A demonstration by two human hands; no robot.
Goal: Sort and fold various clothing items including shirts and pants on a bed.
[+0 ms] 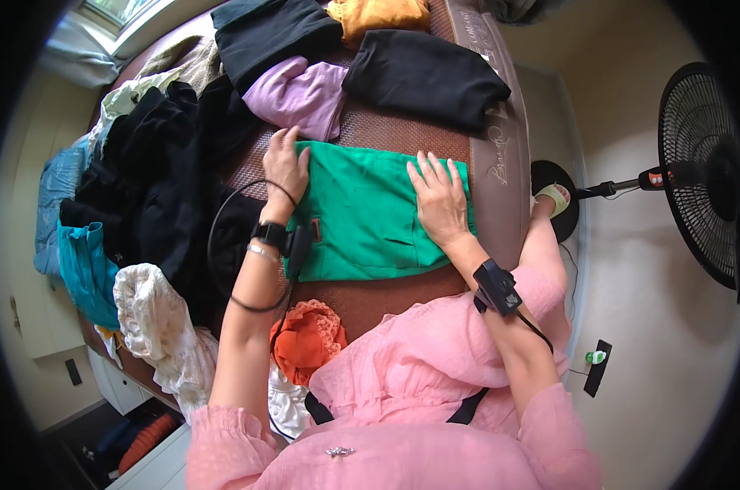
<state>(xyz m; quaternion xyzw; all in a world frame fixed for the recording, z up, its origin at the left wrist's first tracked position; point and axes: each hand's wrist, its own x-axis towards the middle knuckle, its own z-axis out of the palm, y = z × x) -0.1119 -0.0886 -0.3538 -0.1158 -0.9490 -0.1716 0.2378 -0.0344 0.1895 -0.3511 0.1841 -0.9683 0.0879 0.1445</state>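
Observation:
A folded green garment point(353, 220) lies flat in front of me on the brown woven mat of the bed point(378, 135). It has a small brown patch near its left end and a dark slit to the right of the middle. At its upper left corner, my left hand point(286, 173) rests along the edge with the fingers stretched out. My right hand point(440, 200) lies flat on the right part of the cloth, fingers spread. Neither hand grips anything. Each wrist carries a black strapped device, and a black cable loops beside the left one.
Folded black point(425, 77), lilac point(298, 96), dark point(276, 37) and mustard point(378, 18) garments lie beyond. Left is a heap of black clothes point(153, 180), with teal point(86, 265) and white point(153, 314) cloth. An orange lace-edged piece point(306, 343) lies near me. A fan point(700, 171) stands right.

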